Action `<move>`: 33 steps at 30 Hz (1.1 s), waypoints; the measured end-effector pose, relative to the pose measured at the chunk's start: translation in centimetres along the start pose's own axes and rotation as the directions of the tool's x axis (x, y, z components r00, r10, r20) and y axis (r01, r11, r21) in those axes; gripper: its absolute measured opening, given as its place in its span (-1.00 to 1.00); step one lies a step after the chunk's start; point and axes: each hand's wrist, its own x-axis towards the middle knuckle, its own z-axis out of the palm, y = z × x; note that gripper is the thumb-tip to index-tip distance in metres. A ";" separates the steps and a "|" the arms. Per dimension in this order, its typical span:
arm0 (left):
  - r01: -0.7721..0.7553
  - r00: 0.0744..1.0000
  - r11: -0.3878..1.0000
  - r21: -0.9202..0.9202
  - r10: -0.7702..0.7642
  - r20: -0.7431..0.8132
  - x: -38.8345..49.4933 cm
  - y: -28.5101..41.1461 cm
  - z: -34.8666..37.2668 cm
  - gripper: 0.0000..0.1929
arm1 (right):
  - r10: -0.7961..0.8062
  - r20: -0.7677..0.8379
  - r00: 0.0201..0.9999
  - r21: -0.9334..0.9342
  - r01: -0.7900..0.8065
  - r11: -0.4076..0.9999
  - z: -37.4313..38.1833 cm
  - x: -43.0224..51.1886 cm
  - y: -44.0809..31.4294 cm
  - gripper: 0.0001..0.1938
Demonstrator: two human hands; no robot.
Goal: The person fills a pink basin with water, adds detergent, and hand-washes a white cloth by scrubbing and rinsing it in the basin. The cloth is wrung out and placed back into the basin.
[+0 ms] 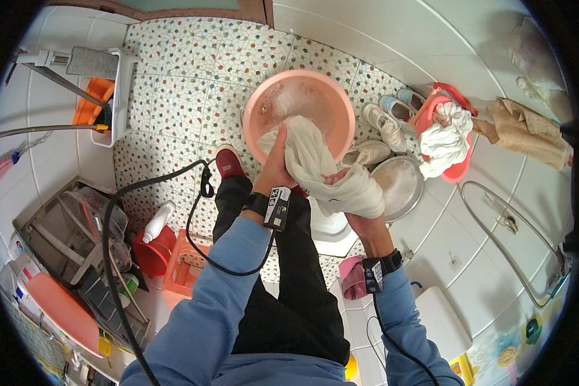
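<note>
Both of my hands hold a wet, off-white cloth that is bunched and twisted. My left hand grips its left side, with the thumb lying up along the fabric. Around the right end, my right hand is partly wrapped by the cloth, and some fingertips show through the folds. The far part of the cloth overlaps the near rim of a pink plastic basin. Cloudy, sudsy water stands in the basin, which rests on the tiled floor.
Right of the basin are several shoes, a round metal basin and a red basket heaped with white cloth. At left stand a white bin, a red bucket topped by a white bottle, and a pink stool. A black cable loops beside my left arm.
</note>
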 end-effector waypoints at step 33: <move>0.120 0.992 0.964 0.237 -0.110 -0.054 -4.1 2.3 4.4 -0.49 | 0.269 0.135 0.954 -0.124 -0.253 0.959 -2.9 11.8 -2.1 -0.31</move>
